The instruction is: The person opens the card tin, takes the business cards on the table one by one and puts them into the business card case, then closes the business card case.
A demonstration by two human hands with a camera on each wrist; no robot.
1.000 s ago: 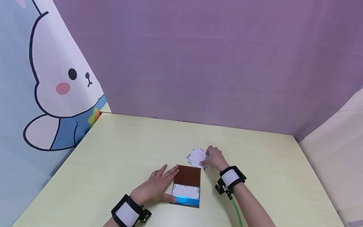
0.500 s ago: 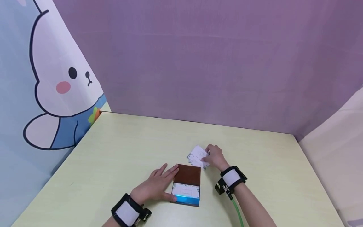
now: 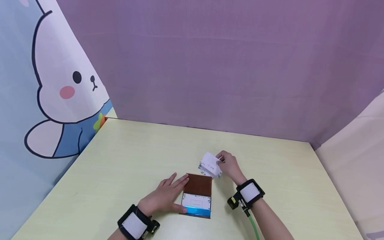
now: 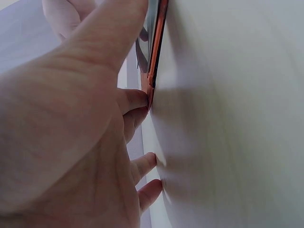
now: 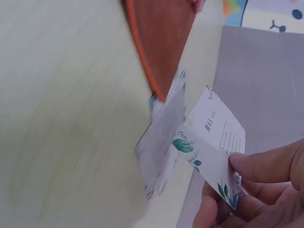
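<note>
A white card (image 3: 211,162) printed with green leaves was lifted off the table (image 3: 120,156), tilted, just beyond the far edge of the open brown card case (image 3: 198,195). The right hand (image 3: 229,165) pinched it by one end between thumb and fingertips; the right wrist view showed the card (image 5: 213,142) raised above more white cards (image 5: 161,142) lying on the tabletop beside the case's brown flap (image 5: 164,42). The left hand (image 3: 165,196) lay spread flat on the table, fingers straight, touching the left edge of the case, whose lower half showed a white card and a blue strip. Both wrists wore black bands. A purple backdrop (image 3: 210,66) stood behind, a cartoon rabbit panel (image 3: 54,83) at left.
</note>
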